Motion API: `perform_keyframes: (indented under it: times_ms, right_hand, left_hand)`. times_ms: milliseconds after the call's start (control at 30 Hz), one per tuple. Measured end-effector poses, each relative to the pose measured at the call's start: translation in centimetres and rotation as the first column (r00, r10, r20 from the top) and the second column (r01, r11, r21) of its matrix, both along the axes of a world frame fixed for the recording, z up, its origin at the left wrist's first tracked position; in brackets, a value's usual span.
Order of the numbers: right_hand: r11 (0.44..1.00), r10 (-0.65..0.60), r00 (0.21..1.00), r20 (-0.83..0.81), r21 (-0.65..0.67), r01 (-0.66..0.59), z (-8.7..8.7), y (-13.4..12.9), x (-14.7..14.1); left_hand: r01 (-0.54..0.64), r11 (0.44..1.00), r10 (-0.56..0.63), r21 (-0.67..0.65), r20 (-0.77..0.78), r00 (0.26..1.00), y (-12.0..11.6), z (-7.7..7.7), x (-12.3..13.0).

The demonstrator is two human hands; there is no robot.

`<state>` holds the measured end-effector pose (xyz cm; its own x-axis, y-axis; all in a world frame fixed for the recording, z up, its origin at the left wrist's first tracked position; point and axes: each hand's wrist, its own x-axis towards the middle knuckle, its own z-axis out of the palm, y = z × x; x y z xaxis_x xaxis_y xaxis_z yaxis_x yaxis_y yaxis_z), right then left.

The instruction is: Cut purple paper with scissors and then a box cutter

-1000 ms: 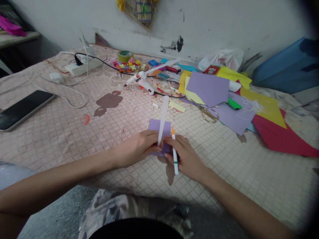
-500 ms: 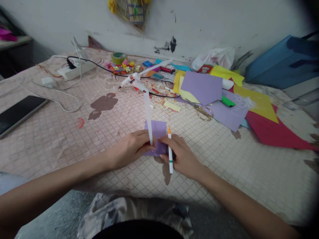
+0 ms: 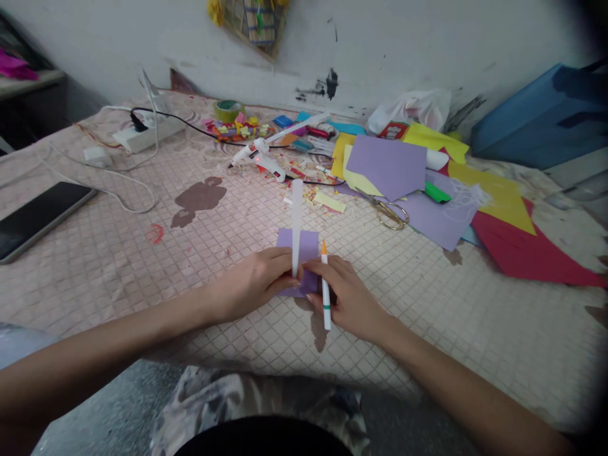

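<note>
A small purple paper rectangle (image 3: 311, 244) lies on the cloth-covered table in front of me. My left hand (image 3: 256, 275) is closed on a translucent white glue stick (image 3: 296, 218), pinched at its lower end and standing nearly upright over the paper. From the right, my right hand (image 3: 349, 291) has its fingertips at the paper's edge, close to the left fingers. A white marker (image 3: 325, 288) with an orange tip and a green band is tucked along those right fingers. What lies under the fingertips is hidden.
Behind are a white glue gun (image 3: 259, 158), gold-handled scissors (image 3: 392, 216), paper scraps and a tape roll (image 3: 228, 111). Coloured paper sheets (image 3: 387, 168) pile up at the right. A phone (image 3: 45, 215) and a power strip (image 3: 149, 134) with cables are on the left.
The glue stick in my left hand has swung right, from leaning left to nearly upright, and its top no longer overlaps the glue gun. My right hand has hardly moved.
</note>
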<state>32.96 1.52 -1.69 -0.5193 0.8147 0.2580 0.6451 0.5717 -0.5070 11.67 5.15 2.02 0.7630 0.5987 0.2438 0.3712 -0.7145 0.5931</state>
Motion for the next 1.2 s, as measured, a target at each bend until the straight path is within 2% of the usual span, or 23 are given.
perform_keyframes:
  times_ms: [367,600,867,1200]
  right_hand:
    - [1.000,-0.002,1.000,-0.010,-0.004,0.002,0.20,-0.09,-0.11]
    - [0.995,-0.062,0.979,-0.194,-0.095,0.044,0.19,-0.07,0.38]
    - [0.999,-0.018,0.999,-0.036,-0.042,0.016,0.24,0.04,-0.05]
    - [1.000,-0.008,1.000,-0.006,-0.020,0.008,-0.06,0.09,-0.05]
  left_hand:
    - [0.022,1.000,-0.023,-0.014,-0.033,0.999,-0.11,-0.24,0.12]
    - [0.018,1.000,-0.018,0.006,-0.007,1.000,-0.12,-0.39,-0.16]
    - [0.011,1.000,-0.011,-0.011,0.005,1.000,-0.10,-0.21,-0.05]
    - [0.019,1.000,-0.019,-0.020,-0.010,1.000,0.05,-0.06,0.00]
